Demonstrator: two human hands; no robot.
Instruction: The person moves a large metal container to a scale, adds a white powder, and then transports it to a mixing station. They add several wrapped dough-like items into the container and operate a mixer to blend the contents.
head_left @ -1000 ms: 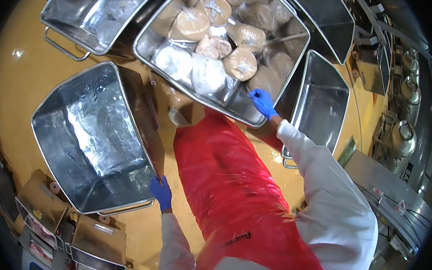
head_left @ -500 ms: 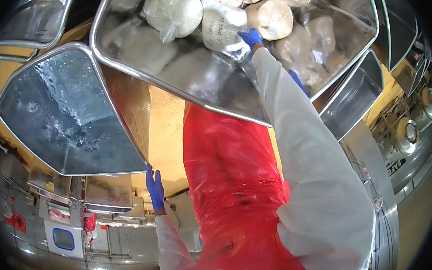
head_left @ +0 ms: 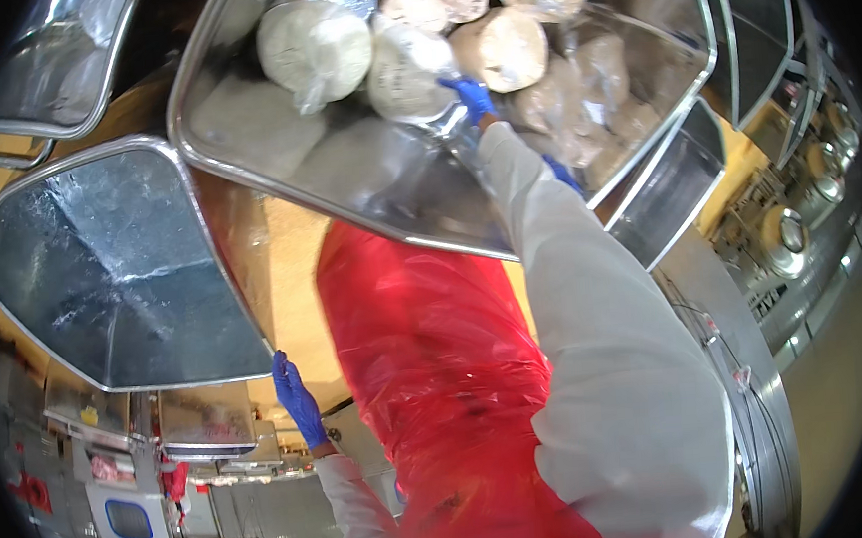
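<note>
My right hand (head_left: 469, 98), in a blue glove, reaches into a large metal tub (head_left: 290, 184) at the top. Its bunched fingers are on the edge of a clear plastic bag (head_left: 407, 71) with pale contents and dark writing. Beside that bag sit a rounded bag of whitish contents (head_left: 316, 52) and a beige-filled bag (head_left: 501, 49). My left hand (head_left: 298, 398), also gloved in blue, has its fingers stretched upward at the near corner of a second metal tub (head_left: 102, 282). The inside of that tub is shiny and streaked white.
A third metal tub (head_left: 51, 126) stands at the far left, and another metal bin (head_left: 670, 187) adjoins the big tub's right side. A red plastic apron (head_left: 437, 349) covers my front. The floor (head_left: 296, 268) is yellowish. Steel machinery (head_left: 783, 234) lines the right.
The view has shifted, so the tubs and bags appear further left. White rippling streaks in the left tub look fainter now. My right hand stays at the same bag, my left at the tub corner.
</note>
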